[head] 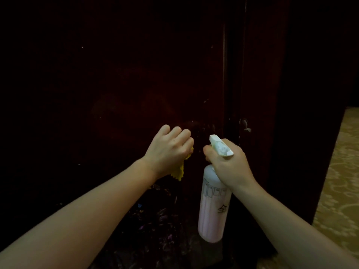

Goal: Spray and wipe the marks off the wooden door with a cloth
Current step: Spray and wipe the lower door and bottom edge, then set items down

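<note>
Across most of the view stands the dark wooden door (116,74), its surface dim and hard to read. Pale marks (206,100) show on the wood near its right edge, with further faint smears just above the hands. Right of the door runs a vertical frame strip (258,74), carrying a small metal fitting (245,125). At the far right lies a patterned beige carpet (342,181). Below the hands, the floor (155,230) is dark and speckled.

Both bare forearms reach in from the bottom corners toward the door's lower right area. The spray bottle (212,206) hangs upright, pale pink in the body with a white trigger head pointing up and left toward the door. The right hand (229,162) grips the bottle at its neck, fingers wrapped round the trigger. The left hand (171,150) is curled round the yellow cloth (179,171), bunched in the palm, with a corner hanging below the wrist. Whether the cloth touches the door cannot be told. The two hands sit near each other, apart.
</note>
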A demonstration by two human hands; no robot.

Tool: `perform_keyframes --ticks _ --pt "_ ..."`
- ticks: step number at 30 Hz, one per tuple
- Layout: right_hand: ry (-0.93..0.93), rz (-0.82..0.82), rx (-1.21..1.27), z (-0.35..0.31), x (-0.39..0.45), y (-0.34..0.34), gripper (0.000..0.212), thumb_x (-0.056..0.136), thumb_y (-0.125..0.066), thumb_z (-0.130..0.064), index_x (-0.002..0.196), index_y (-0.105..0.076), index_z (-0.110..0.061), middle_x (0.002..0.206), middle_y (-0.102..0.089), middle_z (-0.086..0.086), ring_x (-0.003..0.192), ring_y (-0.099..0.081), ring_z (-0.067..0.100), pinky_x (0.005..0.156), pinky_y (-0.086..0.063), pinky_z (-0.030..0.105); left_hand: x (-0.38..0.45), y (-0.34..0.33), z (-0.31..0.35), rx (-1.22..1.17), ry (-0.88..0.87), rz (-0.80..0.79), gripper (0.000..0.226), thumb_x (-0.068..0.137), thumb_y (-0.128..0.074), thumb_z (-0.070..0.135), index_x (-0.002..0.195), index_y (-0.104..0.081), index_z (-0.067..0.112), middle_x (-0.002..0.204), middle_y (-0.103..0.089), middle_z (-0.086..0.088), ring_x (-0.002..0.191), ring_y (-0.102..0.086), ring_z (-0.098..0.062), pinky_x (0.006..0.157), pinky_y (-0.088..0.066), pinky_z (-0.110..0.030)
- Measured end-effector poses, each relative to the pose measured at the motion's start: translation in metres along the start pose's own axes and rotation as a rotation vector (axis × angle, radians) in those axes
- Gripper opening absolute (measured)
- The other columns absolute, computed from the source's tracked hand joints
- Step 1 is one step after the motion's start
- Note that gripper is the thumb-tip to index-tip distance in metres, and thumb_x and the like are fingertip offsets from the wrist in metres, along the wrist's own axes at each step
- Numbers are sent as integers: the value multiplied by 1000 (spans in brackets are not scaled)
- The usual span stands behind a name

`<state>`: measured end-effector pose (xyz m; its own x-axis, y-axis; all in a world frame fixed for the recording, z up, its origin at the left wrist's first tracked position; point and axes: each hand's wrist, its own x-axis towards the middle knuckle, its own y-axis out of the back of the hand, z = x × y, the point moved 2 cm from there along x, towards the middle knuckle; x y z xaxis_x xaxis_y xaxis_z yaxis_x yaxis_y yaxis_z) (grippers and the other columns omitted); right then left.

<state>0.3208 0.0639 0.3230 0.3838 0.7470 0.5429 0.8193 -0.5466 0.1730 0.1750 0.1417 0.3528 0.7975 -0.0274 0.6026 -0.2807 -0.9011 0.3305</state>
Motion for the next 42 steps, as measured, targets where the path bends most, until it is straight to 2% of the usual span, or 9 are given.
perform_keyframes --ticks 4,12,16,19,23,29,33,35,42 --pt "12 74 -67 -7 6 5 28 85 -62 -20 69 -53 2 66 -61 22 54 -51 20 51 -44 38 16 11 -23 10 62 23 22 88 -66 31 84 -60 9 85 -58 -7 70 -54 -22 60 -38 -35" --pt "-70 8 54 9 3 7 27 82 -65 -22 77 -57 2 72 -60 22 57 -51 17 50 -40 27 81 16 -49 86 396 221 20 91 -59 30 89 -62 11 93 -61 -7 79 -57 -25 67 -41 -38" --pt "-57 31 23 16 5 10 19 81 -66 -21 67 -57 -13 56 -53 -4 50 -47 2 45 -37 16 57 -7 6 -76 122 167 8 85 -63 18 80 -63 12 84 -60 -7 72 -56 -26 64 -40 -37" --pt "-43 20 -36 18 3 12 20 82 -66 -21 68 -57 -10 58 -53 -1 50 -45 2 44 -37 17 33 -15 26 -82 10 39 9 85 -62 21 78 -63 15 80 -59 -1 70 -55 -21 62 -39 -35" --pt "-37 47 -84 16 0 16 26 83 -62 -19 69 -55 2 67 -60 20 54 -49 17 48 -39 30 50 -2 2 -57 35 40 12 86 -62 25 83 -64 13 86 -61 -5 75 -58 -23 68 -43 -37" --pt "-10 76 -10 5 5 14 27 81 -61 -20 70 -53 3 67 -58 22 55 -49 21 50 -41 34 106 15 -41 21 334 178 15 89 -60 28 90 -63 14 95 -62 -5 81 -58 -24 72 -42 -39" --pt "-30 96 29 4 11 17 23 79 -63 -27 73 -58 -5 71 -63 17 56 -53 22 50 -45 37 80 0 0 -88 137 113 7 84 -61 19 82 -64 13 88 -61 -5 78 -57 -26 70 -42 -38" --pt "-47 101 39 8 10 20 22 78 -64 -28 74 -60 -7 69 -61 14 55 -51 13 47 -42 25 52 -9 22 -105 52 49 4 81 -64 19 79 -65 15 83 -60 -3 75 -57 -23 67 -41 -35" --pt "-81 93 -12 23 -7 17 24 82 -66 -22 64 -52 -18 51 -48 -15 47 -42 0 43 -36 15 31 -12 34 -122 64 -34 13 81 -68 25 83 -62 14 85 -58 -3 74 -55 -21 65 -39 -35"
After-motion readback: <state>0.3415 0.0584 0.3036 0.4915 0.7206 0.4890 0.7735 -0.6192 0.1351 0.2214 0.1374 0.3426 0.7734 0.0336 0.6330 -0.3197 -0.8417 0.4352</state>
